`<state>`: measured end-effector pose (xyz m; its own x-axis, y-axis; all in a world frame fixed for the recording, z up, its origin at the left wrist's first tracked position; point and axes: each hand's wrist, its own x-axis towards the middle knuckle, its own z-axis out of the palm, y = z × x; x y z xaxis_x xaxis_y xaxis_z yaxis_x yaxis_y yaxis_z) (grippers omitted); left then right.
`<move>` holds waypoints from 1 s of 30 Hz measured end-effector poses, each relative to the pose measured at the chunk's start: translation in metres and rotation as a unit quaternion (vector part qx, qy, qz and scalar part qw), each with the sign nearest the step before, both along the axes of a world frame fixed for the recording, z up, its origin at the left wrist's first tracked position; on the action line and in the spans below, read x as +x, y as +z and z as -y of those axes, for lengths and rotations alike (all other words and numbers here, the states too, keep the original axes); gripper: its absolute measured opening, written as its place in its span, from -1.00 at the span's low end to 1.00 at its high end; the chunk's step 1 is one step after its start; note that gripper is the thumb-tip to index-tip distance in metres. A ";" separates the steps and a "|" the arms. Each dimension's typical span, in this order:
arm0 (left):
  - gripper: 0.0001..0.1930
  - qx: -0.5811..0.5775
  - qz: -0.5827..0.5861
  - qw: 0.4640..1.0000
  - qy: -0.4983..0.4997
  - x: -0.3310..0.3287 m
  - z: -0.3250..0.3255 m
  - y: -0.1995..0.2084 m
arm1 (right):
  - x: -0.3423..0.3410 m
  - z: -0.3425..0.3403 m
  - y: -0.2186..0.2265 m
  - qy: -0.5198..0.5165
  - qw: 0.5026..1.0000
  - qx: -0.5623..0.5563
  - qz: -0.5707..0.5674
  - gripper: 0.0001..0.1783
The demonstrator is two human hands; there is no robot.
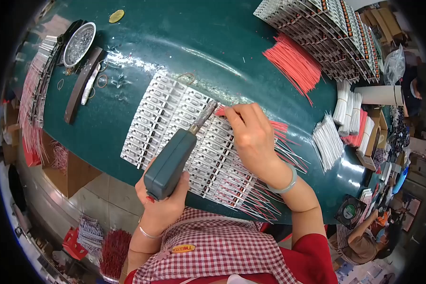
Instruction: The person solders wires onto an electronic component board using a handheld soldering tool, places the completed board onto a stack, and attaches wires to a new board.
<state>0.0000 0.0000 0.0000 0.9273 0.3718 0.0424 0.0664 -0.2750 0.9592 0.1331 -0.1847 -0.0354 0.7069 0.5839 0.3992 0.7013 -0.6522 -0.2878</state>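
My left hand (168, 206) is wrapped around the grip of a dark green soldering gun (170, 161). Its metal tip reaches up and right to the upper edge of a panel of small white circuit boards (151, 120). Close beside the tip, my right hand (253, 137) pinches red wires (220, 111); more of the red lengths come out on the other side of that hand. Rows of red and white wires (255, 201) stick out from the panel's lower right side. My right fingers hide part of the panel, so the exact contact point cannot be made out.
Loose red wires (296, 61) lie beside a tall stack of board panels (336, 33) at the far right. Bundles of white wires (327, 142) sit nearer. To the left are a metal bowl (79, 45) and a dark bar (84, 85). Another person (364, 241) works at lower right.
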 end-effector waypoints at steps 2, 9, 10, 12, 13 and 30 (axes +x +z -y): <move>-0.74 -0.015 -0.053 0.998 0.014 -0.004 -0.001 0.003 | 0.000 0.000 0.000 -0.001 1.000 0.002 0.005 -0.64; -0.53 -0.084 -0.081 0.992 0.039 -0.017 -0.010 -0.003 | -0.001 -0.003 0.001 -0.004 1.000 0.006 0.005 -0.66; -0.54 -0.079 -0.078 0.993 0.036 -0.018 -0.010 -0.004 | -0.001 -0.003 0.000 -0.006 1.000 0.009 0.007 -0.67; -0.54 -0.075 -0.077 0.994 0.034 -0.020 -0.012 -0.007 | -0.001 -0.002 -0.001 -0.008 1.000 0.011 0.008 -0.67; -0.55 -0.050 -0.074 0.996 0.018 -0.023 -0.014 -0.010 | 0.000 0.000 -0.002 -0.004 1.000 0.017 0.015 -0.65; -0.75 0.019 -0.027 0.999 -0.012 -0.010 -0.008 -0.004 | -0.009 -0.001 -0.002 0.033 0.999 0.022 0.018 -0.61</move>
